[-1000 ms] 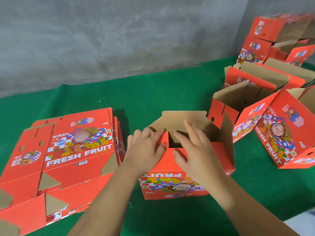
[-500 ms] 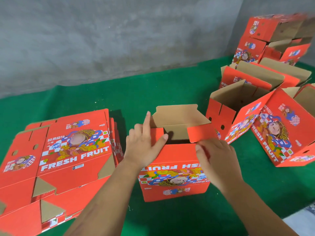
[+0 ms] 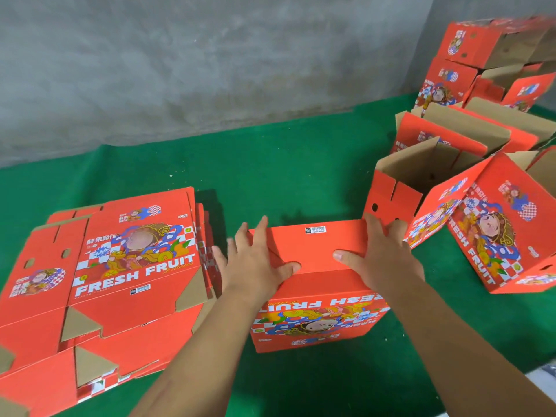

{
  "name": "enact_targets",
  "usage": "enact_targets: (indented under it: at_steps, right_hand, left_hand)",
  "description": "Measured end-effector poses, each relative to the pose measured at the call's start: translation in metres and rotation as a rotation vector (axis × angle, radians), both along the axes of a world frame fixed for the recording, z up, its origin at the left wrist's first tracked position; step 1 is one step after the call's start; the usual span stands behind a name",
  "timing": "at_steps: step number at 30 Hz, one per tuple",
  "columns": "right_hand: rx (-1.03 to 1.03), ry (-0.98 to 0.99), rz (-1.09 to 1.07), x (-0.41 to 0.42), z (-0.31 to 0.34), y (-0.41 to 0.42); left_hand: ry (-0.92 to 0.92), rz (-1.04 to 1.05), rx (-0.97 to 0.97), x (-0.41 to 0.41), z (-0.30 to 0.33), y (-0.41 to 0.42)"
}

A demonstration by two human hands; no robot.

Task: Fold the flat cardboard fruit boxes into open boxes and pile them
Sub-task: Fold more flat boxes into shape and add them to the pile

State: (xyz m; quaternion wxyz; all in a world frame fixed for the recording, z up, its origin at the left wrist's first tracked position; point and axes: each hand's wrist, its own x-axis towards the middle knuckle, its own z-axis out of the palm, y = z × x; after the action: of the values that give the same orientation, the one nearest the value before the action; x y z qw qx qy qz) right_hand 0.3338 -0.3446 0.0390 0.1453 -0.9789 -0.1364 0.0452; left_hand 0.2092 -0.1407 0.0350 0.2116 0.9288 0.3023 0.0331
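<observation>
A red fruit box (image 3: 319,320) stands upside down on the green cloth in front of me, its print inverted. Its red bottom flaps (image 3: 313,245) lie folded flat across the top. My left hand (image 3: 255,263) presses on the left part of the flaps with straight, spread fingers. My right hand (image 3: 382,254) lies flat on the right part, thumb pointing inward. A stack of flat unfolded boxes (image 3: 120,272) lies to the left. Folded open boxes (image 3: 427,188) lie tipped in a pile to the right.
Green cloth (image 3: 285,176) covers the table up to a grey concrete wall (image 3: 210,61). More folded red boxes (image 3: 487,64) are stacked at the back right corner. The table's near right edge (image 3: 538,374) shows at the bottom right.
The open brown flaps have been folded down and closed; both hands moved from the flap edges onto the closed red surface and now press it flat.
</observation>
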Motion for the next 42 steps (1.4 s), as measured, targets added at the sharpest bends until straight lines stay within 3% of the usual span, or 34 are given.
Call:
enact_targets:
  at_steps: [3, 9, 12, 14, 16, 18, 21, 23, 25, 27, 29, 30, 33, 35, 38, 42]
  right_hand:
    - [-0.050, -0.019, -0.001, 0.000, 0.003, 0.006]
    - [-0.126, 0.003, 0.009, 0.004, 0.013, 0.007]
    - [-0.070, 0.022, 0.019, -0.002, 0.004, -0.001]
    - [0.104, 0.154, -0.003, -0.001, 0.004, -0.007]
    - [0.405, 0.327, -0.068, -0.001, 0.015, -0.014]
    - [0.576, 0.361, -0.126, -0.005, 0.023, -0.020]
    - [0.741, 0.260, -0.216, -0.013, 0.033, -0.026]
    - [1.008, 0.453, -0.371, -0.008, 0.044, -0.030]
    - [1.264, 0.914, -0.412, 0.000, 0.049, -0.041]
    - [1.343, 1.207, -0.348, -0.004, 0.036, -0.056]
    - [1.373, 1.364, -0.346, -0.016, 0.003, -0.069]
    - [1.378, 1.409, -0.366, -0.025, -0.014, -0.074]
    - [1.353, 1.399, -0.360, -0.046, -0.051, -0.082]
    - [1.319, 1.326, -0.295, -0.051, -0.057, -0.083]
    - [1.289, 1.206, -0.225, -0.048, -0.054, -0.082]
    - [1.208, 1.257, -0.439, -0.043, -0.050, -0.084]
  left_hand:
    - [-0.092, 0.011, -0.151, -0.004, -0.003, 0.003]
    - [-0.079, 0.025, -0.141, -0.004, 0.003, 0.004]
    - [-0.178, 0.010, -0.194, -0.009, 0.004, 0.002]
    - [-0.275, 0.081, -0.362, -0.016, 0.003, -0.001]
    - [-0.369, 0.254, -0.715, -0.023, 0.009, -0.005]
    - [-0.456, 0.415, -1.030, -0.026, 0.017, -0.007]
    - [-0.684, 0.431, -0.968, -0.027, 0.019, -0.009]
    - [-0.945, 0.406, -1.001, -0.026, 0.021, -0.011]
    - [-1.138, 0.301, -1.086, -0.024, 0.023, -0.008]
    - [-1.237, 0.180, -1.196, -0.029, 0.016, -0.001]
    - [-1.123, 0.183, -1.265, -0.033, 0.005, 0.008]
    - [-0.947, 0.232, -1.254, -0.031, 0.000, 0.011]
    - [-0.199, 0.302, -1.314, -0.033, -0.015, 0.016]
    - [0.080, 0.272, -1.472, -0.042, -0.028, 0.020]
    - [-0.024, 0.217, -1.444, -0.059, -0.048, 0.019]
    - [-0.190, 0.113, -1.373, -0.058, -0.059, 0.006]
